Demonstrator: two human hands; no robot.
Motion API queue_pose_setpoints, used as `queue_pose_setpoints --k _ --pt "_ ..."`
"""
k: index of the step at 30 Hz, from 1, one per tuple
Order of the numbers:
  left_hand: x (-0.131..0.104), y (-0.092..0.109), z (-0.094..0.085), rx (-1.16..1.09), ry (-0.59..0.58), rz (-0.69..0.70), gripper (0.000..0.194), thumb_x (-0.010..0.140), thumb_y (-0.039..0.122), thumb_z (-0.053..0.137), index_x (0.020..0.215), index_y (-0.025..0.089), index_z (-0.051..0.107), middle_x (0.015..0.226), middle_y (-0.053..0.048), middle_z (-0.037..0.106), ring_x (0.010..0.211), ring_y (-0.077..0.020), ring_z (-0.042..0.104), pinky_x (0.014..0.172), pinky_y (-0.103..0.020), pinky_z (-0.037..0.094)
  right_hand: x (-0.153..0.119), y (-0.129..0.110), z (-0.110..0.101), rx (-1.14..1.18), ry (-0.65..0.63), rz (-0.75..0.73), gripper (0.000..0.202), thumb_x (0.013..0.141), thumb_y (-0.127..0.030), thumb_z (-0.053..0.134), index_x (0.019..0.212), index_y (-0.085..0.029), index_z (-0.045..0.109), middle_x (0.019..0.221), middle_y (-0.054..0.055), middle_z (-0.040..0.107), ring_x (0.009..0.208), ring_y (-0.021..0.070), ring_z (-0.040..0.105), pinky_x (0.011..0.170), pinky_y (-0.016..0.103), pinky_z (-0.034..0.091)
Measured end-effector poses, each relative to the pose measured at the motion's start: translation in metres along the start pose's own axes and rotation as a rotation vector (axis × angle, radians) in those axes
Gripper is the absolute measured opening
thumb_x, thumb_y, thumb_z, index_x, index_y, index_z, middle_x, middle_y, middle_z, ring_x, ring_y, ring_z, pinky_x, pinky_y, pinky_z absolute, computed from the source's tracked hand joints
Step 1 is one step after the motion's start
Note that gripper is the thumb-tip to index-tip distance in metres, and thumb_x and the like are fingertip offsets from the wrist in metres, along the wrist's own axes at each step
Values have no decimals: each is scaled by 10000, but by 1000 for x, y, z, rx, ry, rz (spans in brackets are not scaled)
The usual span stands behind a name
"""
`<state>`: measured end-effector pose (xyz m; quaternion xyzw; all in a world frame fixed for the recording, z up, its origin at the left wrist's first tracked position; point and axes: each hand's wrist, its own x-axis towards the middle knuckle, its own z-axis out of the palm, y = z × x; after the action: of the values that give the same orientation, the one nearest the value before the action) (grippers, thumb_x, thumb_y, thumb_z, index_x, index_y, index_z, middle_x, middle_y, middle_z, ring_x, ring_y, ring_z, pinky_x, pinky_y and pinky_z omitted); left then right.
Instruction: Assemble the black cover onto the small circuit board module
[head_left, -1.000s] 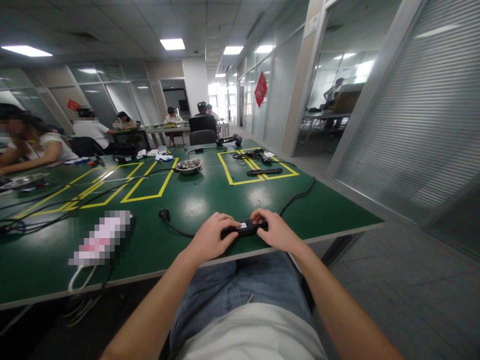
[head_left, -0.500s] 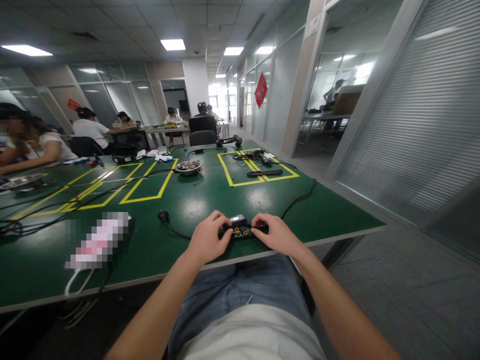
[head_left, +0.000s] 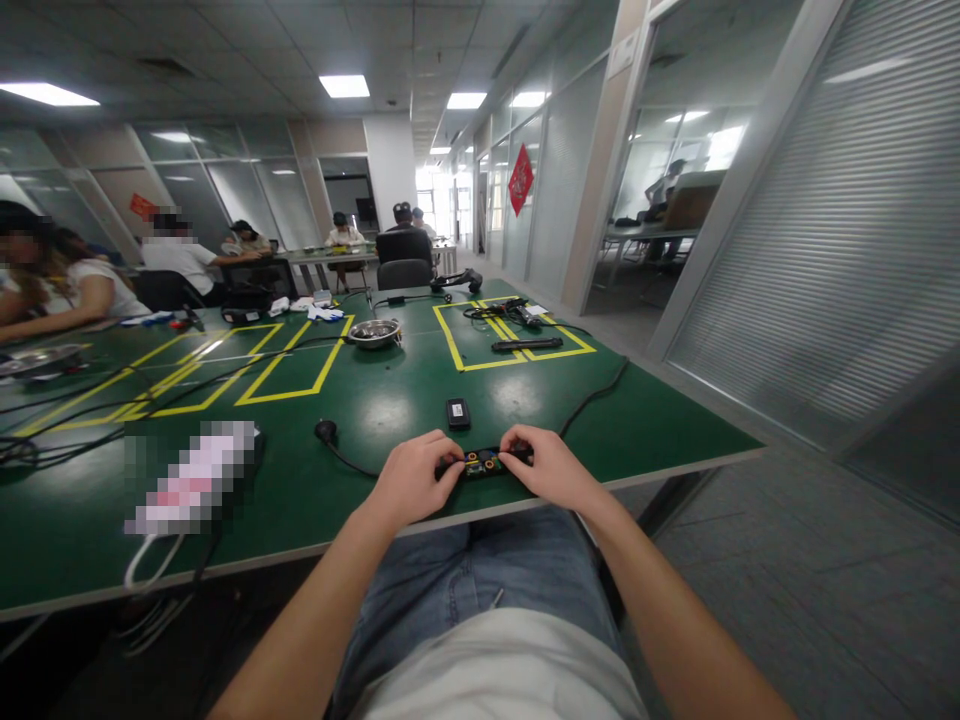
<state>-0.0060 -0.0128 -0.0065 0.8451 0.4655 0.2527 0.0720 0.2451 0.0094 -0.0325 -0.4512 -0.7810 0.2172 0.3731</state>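
Free ways around a small black rectangular piece point(head_left: 458, 413)
It blocks the way ahead, between the left hand point(head_left: 412, 478) and right hand point(head_left: 553, 464); bare green bench point(head_left: 675, 430) passes on either side of it, up to the round silver metal bowl point(head_left: 375, 334) and slim black bar point(head_left: 526, 345). Leftward, a round black plug point(head_left: 325, 431) on its cord obstructs; rightward, a curving black cable point(head_left: 589, 397) crosses, with open surface beyond.

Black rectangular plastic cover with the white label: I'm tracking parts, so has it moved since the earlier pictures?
Yes: the black rectangular labelled cover moved forward and slightly left, nearer the round silver metal bowl.
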Motion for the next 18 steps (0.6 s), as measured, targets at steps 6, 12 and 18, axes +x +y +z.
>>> queue_pose_setpoints --k 6,12,18 --pt "1 -5 3 -48 42 6 126 981 222 687 918 222 796 952 -51 752 840 -202 710 758 -318 526 1 3 1 15 20 -11 66 916 -230 707 892 -211 765 889 45 779 811 199 699 748 303 532" --pt "1 -6 5 -74 69 -8 166 993 252 662 944 218 817 970 -64 766 860 -204 716 789 -332 554 0 4 1 14 48 -31 106 941 -236 694 900 -210 789 903 57 779 801 197 695 748 308 548" --pt "1 -3 3 -58 43 -27 176 987 251 657 944 224 825 968 -66 775 866 -217 728 788 -337 560 -1 2 1 30 63 -52 136 947 -244 659 894 -206 778 901 69 778 803 203 691 724 306 556"
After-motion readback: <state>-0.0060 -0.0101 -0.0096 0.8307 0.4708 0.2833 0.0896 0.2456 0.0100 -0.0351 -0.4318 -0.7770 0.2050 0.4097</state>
